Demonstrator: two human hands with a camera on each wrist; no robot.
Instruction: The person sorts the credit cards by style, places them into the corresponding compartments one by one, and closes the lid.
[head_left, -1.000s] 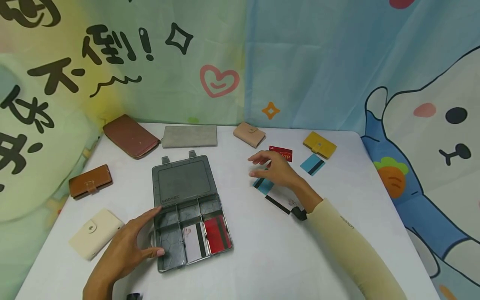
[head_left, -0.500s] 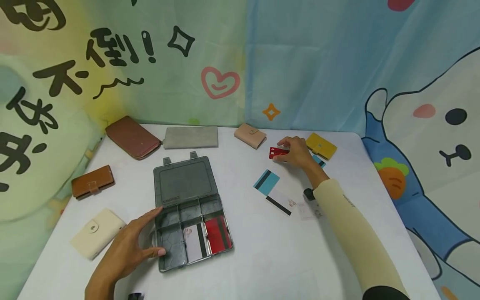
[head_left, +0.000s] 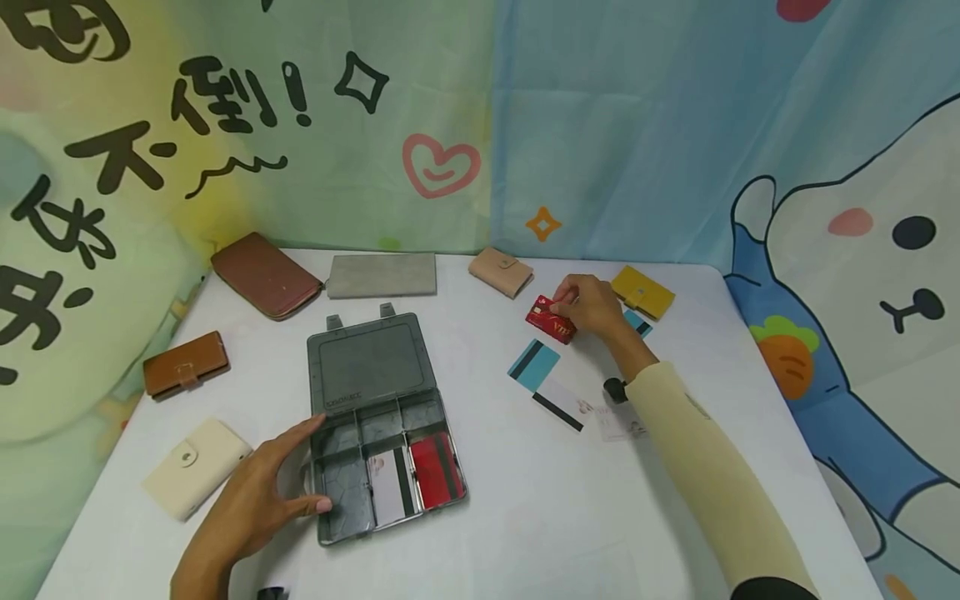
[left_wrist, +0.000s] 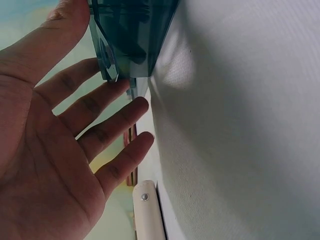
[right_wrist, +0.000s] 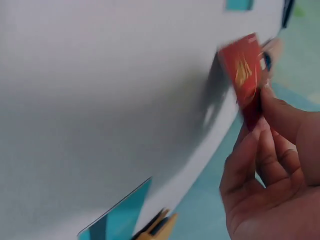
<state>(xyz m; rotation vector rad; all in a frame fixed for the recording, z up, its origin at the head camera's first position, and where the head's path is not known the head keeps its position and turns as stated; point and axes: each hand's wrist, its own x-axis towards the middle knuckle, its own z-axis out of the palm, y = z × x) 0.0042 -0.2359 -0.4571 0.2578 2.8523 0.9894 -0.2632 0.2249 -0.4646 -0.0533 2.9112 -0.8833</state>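
Observation:
My right hand (head_left: 592, 308) pinches a red VIP card (head_left: 550, 320) between thumb and fingers. In the right wrist view that card (right_wrist: 243, 72) is tilted up off the table. Fingers spread, my left hand (head_left: 258, 492) touches the left side of a grey divided box (head_left: 345, 517) with thumb and fingertips. The box's lid (head_left: 369, 362) is folded back. A white card (head_left: 386, 492) and a red striped card (head_left: 435, 471) lie in two of its lower compartments. Near my right hand lie a blue card (head_left: 534, 365), a white card (head_left: 562, 406) and a partly hidden blue card (head_left: 639, 322).
Wallets stand along the back: dark brown (head_left: 266, 275), grey (head_left: 382, 276), tan (head_left: 500, 272) and yellow (head_left: 643, 292). At the left are a brown wallet (head_left: 186, 364) and a cream wallet (head_left: 197, 468). A printed curtain (head_left: 615, 150) hangs behind the table.
My right hand has moved back and right to the red VIP card, taken hold of it and turned it up off the table. The left hand stays against the box.

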